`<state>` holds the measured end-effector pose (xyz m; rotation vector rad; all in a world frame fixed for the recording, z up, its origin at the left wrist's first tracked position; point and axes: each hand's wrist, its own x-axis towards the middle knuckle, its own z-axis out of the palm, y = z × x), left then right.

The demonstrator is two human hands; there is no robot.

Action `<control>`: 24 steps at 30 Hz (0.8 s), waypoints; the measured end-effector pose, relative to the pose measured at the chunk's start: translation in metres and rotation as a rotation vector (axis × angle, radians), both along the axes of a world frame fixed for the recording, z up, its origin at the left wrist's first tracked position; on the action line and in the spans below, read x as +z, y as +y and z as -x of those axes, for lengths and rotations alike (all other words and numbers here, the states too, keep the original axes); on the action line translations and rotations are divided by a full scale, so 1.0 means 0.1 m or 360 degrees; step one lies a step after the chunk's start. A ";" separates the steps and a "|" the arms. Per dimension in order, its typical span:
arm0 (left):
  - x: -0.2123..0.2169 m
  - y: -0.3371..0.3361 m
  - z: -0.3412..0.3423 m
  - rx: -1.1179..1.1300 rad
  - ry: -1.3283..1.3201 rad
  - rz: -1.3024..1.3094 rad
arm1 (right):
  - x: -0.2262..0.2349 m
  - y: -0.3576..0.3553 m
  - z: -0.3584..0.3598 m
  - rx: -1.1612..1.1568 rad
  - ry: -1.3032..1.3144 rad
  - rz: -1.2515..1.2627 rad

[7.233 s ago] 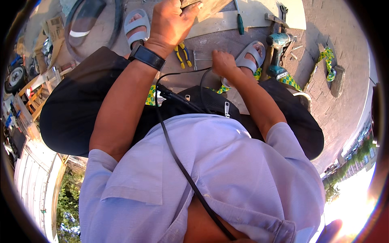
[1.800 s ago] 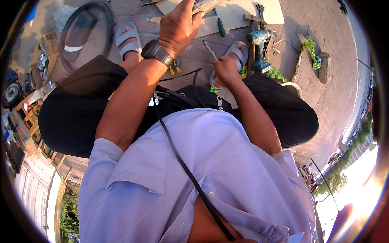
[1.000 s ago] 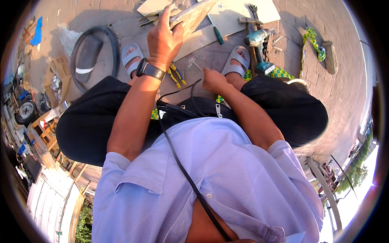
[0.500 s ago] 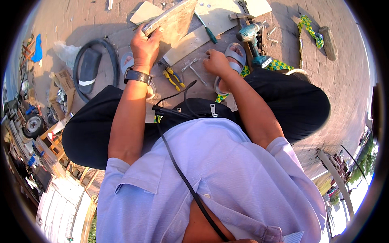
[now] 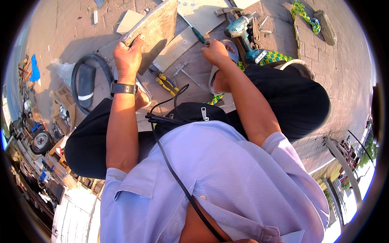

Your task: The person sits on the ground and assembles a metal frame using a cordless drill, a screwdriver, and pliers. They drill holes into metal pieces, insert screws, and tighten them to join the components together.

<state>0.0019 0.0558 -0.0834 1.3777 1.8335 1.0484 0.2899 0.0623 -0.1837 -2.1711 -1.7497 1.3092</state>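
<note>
My left hand (image 5: 128, 58), with a dark watch on its wrist, grips the near edge of a wooden board (image 5: 159, 33), which stands tilted above the paving. Curled fingers close my right hand (image 5: 215, 52); whatever they may hold is hidden. It is beside the handle end of a green-handled screwdriver (image 5: 197, 35), and I cannot tell whether they touch. The screwdriver lies across pale boards (image 5: 178, 50). Between my feet are yellow-handled pliers (image 5: 167, 84) and a metal T-shaped wrench (image 5: 187, 73).
Right of my right hand lie a teal cordless drill (image 5: 244, 36) and a hammer (image 5: 227, 11). A green-and-yellow strap (image 5: 275, 58) runs near my right knee. A black rubber tube (image 5: 75, 77) rings a dark pad at left. A stone-like block (image 5: 325, 27) lies far right.
My left hand and the board have shifted left and nearer to me. My right hand has moved farther out, closer to the screwdriver's handle. The whole view has also shifted slightly.
</note>
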 end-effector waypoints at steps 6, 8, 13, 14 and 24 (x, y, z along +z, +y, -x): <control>0.09 0.02 -0.14 -0.0209 -0.0009 0.0096 | 0.03 -0.04 0.04 0.0018 0.0032 -0.0020; 0.07 -0.02 -0.13 -0.0189 -0.0034 0.0152 | 0.11 -0.03 0.08 0.0069 0.0035 -0.0002; 0.20 -0.07 -0.09 -0.0120 0.0169 0.0301 | 0.39 -0.05 0.13 0.0112 0.0027 0.0047; 0.31 -0.05 -0.08 -0.0173 0.0208 0.0296 | 0.34 -0.05 0.11 0.0131 0.0027 0.0002; 1.27 -0.26 0.13 -0.0643 0.0392 -0.0007 | 1.33 0.06 0.48 -0.0725 0.2153 0.0560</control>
